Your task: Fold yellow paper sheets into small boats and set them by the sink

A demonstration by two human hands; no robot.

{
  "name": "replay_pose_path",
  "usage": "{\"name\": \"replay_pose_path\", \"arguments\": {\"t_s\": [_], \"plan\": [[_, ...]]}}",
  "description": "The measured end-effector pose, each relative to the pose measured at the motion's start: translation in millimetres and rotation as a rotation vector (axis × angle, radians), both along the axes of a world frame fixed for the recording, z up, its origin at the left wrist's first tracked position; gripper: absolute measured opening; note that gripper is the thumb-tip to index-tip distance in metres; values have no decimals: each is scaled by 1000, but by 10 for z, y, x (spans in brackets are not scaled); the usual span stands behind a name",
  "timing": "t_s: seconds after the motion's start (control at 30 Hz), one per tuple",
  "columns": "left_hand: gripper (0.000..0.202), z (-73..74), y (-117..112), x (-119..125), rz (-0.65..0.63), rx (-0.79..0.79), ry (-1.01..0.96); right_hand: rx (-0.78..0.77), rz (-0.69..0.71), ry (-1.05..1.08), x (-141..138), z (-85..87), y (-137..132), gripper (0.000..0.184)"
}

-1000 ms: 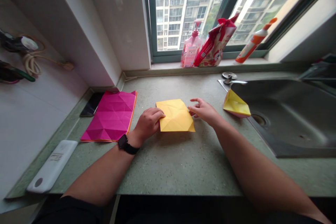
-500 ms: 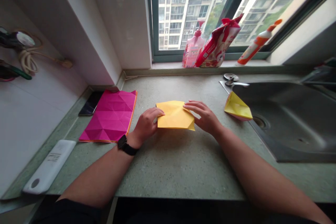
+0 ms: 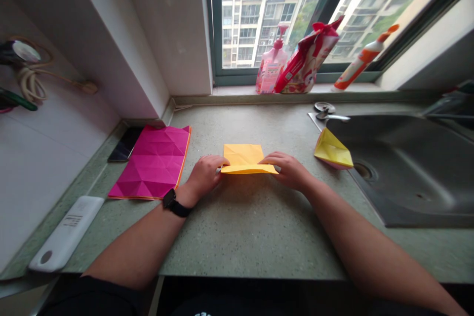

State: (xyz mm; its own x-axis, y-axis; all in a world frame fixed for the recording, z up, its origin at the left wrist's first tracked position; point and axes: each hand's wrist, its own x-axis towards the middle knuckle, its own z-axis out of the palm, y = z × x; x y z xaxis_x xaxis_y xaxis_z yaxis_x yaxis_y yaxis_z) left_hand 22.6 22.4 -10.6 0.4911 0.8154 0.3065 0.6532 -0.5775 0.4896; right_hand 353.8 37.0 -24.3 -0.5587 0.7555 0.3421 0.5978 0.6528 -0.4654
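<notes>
The folded sheet of orange origami paper point(image 3: 243, 159) is kept flat and square between the hands, its ends pressed down evenly by the half-open left hand point(image 3: 207, 175) and right hand point(image 3: 291, 171), unpinched, with creased magenta paper point(image 3: 150, 163) just left of the left hand.

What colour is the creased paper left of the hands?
Magenta, with a thin orange edge; the creased paper shows best in the head view.

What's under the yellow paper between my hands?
The folded yellow paper lies on the speckled green countertop, which shows around it. Whatever is directly beneath it is covered and cannot be seen. Your left hand and right hand cover its two ends.
</notes>
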Motion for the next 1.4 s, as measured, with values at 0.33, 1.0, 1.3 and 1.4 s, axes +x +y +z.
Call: {"name": "replay_pose_path", "arguments": {"t_s": [0.33,1.0,1.3,1.4], "plan": [[70,-16,-29,81,288,-212,-149,-216,-287,56,-179,-21,-65,50],[41,51,-58,102,285,-48,346,90,-355,-225,-458,-17,-87,30],[36,-47,-16,101,131,87,276,113,-227,-249,-555,-72,-51,27],[46,-114,34,108,39,17,270,104,-219,-253,-550,-81,-40,26]]}}
